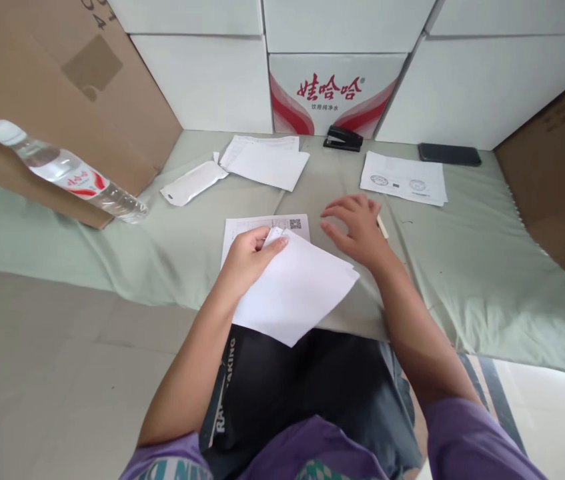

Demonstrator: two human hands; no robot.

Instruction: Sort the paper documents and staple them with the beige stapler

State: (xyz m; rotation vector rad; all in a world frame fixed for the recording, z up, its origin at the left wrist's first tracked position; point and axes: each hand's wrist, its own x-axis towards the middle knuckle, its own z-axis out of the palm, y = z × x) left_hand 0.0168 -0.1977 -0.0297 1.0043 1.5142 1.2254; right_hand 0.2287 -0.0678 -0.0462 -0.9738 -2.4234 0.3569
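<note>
- White sheets of paper (295, 293), a small stack, are the thing in hand in the head view: they sit near the middle of the scene, tilted, their near corner hanging past the edge of the pale green cloth (462, 267) and over the person's lap.
- The left hand (249, 257) is closed on the stack's far left corner, thumb on top and fingers curled under, so the stack is lifted off the cloth on that side.
- The right hand (357, 227) is open, fingers spread, palm down, just right of the stack's far edge; whether it touches the cloth I cannot tell. It holds no paper. A thin pencil-like stick (383, 227) shows at its right side.
- A printed form with a QR code (282, 227) lies flat on the cloth, partly under the held stack, between the two hands.
- The step looks like sorting or gathering sheets; the next move likely calls for the free right hand to steady the loose edge.
- Farther off: more papers (267, 160), a stamped document (405, 179), a black stapler (343, 139), a phone (449, 154), a white pouch (193, 183).
- At far left a water bottle (69, 172) lies tilted against a cardboard box (37, 80).
</note>
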